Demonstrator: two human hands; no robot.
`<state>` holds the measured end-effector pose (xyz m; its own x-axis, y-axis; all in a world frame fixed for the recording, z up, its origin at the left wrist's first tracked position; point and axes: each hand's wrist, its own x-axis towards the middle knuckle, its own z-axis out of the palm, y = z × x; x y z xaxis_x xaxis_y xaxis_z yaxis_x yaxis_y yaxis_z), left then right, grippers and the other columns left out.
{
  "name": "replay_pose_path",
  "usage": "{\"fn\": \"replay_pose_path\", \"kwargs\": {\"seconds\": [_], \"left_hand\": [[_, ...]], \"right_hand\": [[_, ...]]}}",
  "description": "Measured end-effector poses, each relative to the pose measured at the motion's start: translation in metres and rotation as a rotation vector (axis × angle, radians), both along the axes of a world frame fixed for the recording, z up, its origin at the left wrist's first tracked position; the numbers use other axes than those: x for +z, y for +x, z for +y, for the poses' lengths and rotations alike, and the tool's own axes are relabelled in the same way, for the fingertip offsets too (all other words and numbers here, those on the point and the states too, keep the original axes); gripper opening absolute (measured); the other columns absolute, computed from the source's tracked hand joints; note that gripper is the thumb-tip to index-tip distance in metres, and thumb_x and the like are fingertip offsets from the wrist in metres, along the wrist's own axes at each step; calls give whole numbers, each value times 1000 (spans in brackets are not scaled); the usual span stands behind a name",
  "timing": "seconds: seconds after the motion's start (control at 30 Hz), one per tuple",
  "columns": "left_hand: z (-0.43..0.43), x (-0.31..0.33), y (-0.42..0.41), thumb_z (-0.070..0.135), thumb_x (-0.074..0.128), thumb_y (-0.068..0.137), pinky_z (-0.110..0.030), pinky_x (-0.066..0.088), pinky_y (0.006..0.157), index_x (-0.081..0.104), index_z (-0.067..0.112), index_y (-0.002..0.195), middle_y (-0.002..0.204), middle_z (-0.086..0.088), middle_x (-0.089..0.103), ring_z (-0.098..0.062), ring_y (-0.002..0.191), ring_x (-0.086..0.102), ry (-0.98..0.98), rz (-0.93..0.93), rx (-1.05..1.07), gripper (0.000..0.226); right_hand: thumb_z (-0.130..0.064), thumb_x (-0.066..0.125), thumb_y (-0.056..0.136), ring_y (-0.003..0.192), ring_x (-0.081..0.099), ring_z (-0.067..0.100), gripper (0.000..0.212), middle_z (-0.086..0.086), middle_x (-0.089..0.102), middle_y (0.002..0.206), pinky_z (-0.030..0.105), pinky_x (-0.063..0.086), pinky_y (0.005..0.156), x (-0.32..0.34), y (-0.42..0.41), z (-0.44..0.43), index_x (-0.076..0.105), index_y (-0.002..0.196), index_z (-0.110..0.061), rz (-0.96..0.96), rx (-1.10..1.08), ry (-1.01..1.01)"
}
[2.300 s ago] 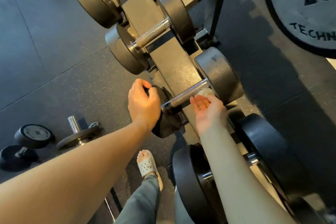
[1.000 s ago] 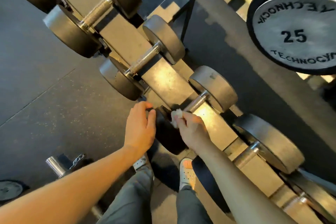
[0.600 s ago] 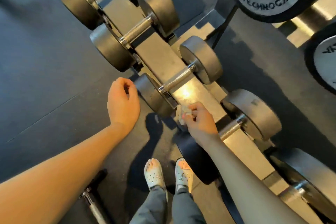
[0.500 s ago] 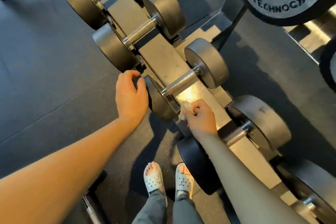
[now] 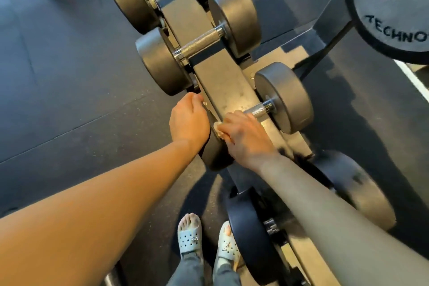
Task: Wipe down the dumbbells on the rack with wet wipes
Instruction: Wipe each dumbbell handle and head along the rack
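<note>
A dumbbell [image 5: 284, 97] is shown from above, laid across a grey rack [image 5: 222, 79]. Its near head is gripped by the left hand [image 5: 189, 121], fingers curled over the edge. A white wet wipe [image 5: 217, 128] is clutched in the right hand [image 5: 246, 139] against the handle's near end.

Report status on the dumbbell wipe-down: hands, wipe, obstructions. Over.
Left hand grips the dumbbell by its near head. Right hand holds wet wipe round the handle. Nothing blocks the bare handle end.
</note>
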<state>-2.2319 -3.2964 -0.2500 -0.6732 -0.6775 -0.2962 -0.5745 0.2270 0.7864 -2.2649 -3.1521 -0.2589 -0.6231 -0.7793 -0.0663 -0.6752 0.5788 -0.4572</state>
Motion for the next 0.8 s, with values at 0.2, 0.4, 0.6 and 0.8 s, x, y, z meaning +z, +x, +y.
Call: {"fn": "replay_pose_path", "kwargs": {"seconds": [0.2, 0.4, 0.6, 0.8], "left_hand": [[1, 2, 0, 25, 34, 109, -35, 47, 77, 66, 17, 99, 91, 3, 64, -8, 82, 56, -138, -48, -45, 34], [3, 6, 0, 26, 34, 109, -23, 39, 66, 64, 17, 100, 92, 3, 63, -4, 80, 55, -174, -76, -79, 32], [4, 5, 0, 29, 34, 110, -20, 37, 68, 64, 20, 103, 95, 5, 64, -2, 81, 55, -173, -99, -77, 32], [5, 4, 0, 30, 33, 109, -26, 44, 77, 64, 21, 102, 95, 5, 65, -4, 84, 57, -183, -103, -79, 32]], "right_hand": [[-21, 47, 103, 88, 64, 33, 21, 9, 65, 90, 43, 50, 76, 10, -62, -59, 60, 88, -14, -489, 9, 556], [-26, 39, 107, 51, 65, 25, 40, 16, 68, 72, 31, 54, 54, 2, -88, -85, 65, 91, 0, -1020, -56, 897], [-28, 46, 103, 96, 60, 18, 17, -3, 63, 95, 42, 45, 104, 21, -34, -24, 59, 91, -25, -227, 92, 386], [-26, 52, 100, 98, 63, 18, 12, -3, 66, 95, 42, 40, 106, 29, -35, -31, 64, 98, -25, -169, 141, 452]]}}
